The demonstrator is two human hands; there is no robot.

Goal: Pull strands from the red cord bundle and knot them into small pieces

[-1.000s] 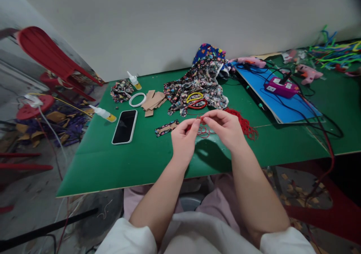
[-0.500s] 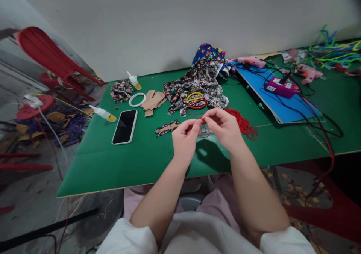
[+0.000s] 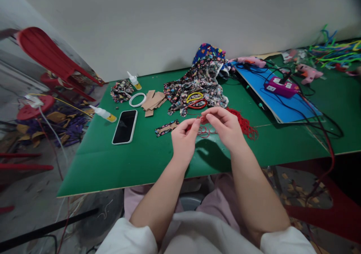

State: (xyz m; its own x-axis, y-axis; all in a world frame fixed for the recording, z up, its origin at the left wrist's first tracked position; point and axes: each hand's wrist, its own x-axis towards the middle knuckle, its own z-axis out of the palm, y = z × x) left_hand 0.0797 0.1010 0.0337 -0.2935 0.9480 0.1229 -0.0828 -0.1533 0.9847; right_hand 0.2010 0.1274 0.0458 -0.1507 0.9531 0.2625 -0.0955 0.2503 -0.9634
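Observation:
Between my fingertips is thin red cord (image 3: pixel 203 130), part of it looping down toward the table. My left hand (image 3: pixel 184 137) pinches it from the left. From the right, my right hand (image 3: pixel 224 128) has thumb and forefinger closed on the same cord; the exact shape at the fingertips is too small to make out. A heap of red cord (image 3: pixel 244 124) lies just right of my right hand. Left of my left hand is a small cardboard strip edged with floral fabric (image 3: pixel 167 128). Scissors (image 3: pixel 197 102) with yellow and red handles rest beyond my hands on floral fabric (image 3: pixel 194 82).
On the green table (image 3: pixel 113 167) lie a phone (image 3: pixel 125 127), glue bottles (image 3: pixel 103 113), a white ring (image 3: pixel 137 100) and cardboard strips (image 3: pixel 153 102). At right are a blue folder (image 3: pixel 282 107), a purple power block (image 3: pixel 282 86), cables and pink glue guns (image 3: pixel 308 73).
Both hands stay nearly in place, with the red cord still pinched. The right hand's fingers shift slightly, and the hanging loops change shape a little.

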